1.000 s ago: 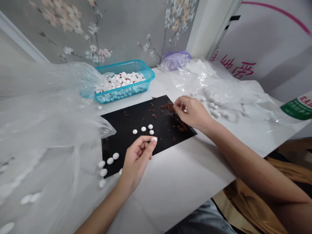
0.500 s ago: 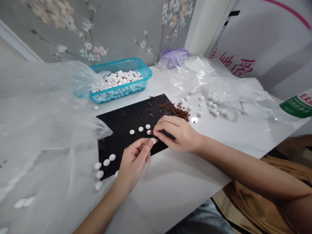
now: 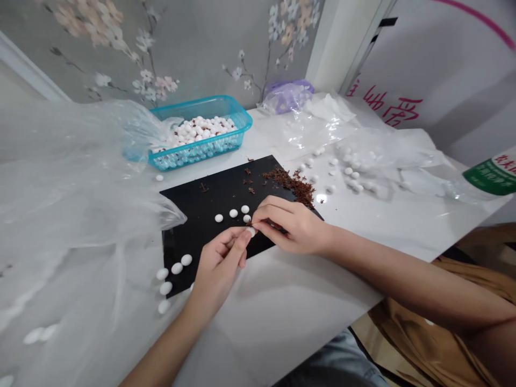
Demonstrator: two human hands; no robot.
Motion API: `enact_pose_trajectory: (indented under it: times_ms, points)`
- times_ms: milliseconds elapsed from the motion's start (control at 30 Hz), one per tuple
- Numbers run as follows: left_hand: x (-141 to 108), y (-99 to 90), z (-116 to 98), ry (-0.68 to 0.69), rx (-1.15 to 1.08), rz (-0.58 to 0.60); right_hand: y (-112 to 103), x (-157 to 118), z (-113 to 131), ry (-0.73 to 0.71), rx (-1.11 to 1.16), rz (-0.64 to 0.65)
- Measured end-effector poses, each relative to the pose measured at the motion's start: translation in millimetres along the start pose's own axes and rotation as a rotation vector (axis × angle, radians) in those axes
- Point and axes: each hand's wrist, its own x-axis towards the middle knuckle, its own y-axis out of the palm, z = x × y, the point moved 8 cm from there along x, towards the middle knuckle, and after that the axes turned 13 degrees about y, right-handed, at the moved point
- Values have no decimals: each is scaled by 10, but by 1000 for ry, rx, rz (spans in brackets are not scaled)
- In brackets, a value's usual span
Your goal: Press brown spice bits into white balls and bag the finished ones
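At the near edge of the black board (image 3: 193,204): pictured with fingertips almost meeting, bare and busy over small white and brown goods.
Left hand (image 3: 221,258): clamped on a white ball (image 3: 250,231), with thumb and fingers closed around its sides and the upper part exposed.
Right hand (image 3: 292,226): pinched together on a small brown piece (image 3: 249,223), with thumb and forefinger barely apart and angled down toward the left hand.
White ball: held at the very tips of the left hand, directly below the right fingertips.
Brown piece: poking out from the right fingertips, at the top of the white ball; too small to tell whether touching or just above.
Four loose balls (image 3: 233,213): lying on the black board, just beyond the held ball, the nearest close to the right fingertips.
Brown pile (image 3: 292,185): heaped along the board's right side, beyond the right hand, with stray bits scattered to its left.
Left corner balls (image 3: 176,268): clustered on and beside the board, left of the left hand.
Blue basket (image 3: 242,124): set behind the board, filled with white balls and flecked with brown.
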Motion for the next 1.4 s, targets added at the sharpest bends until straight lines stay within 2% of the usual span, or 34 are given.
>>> enact_pose_trajectory:
  times_ms: [267, 500, 933, 1133, 1267, 1400]
  points:
    - [12, -12, 24, 12, -49, -7, 13, -7, -11, 19, 131, 47]
    - [17, -15, 37, 10, -49, 9, -1, -3, 6, 6, 146, 51]
    - [22, -8, 47, 20, -58, 33, 107, -9, -31, 77, 204, 203]
    - [17, -13, 62, 20, -56, 26, 152, -17, -41, 100, 258, 222]
    - [23, -23, 18, 29, -17, -9, 91, 6, -63, 150, 297, 191]
    - [13, -3, -26, 39, 35, -20, 70, 27, -89, 234, 389, 234]
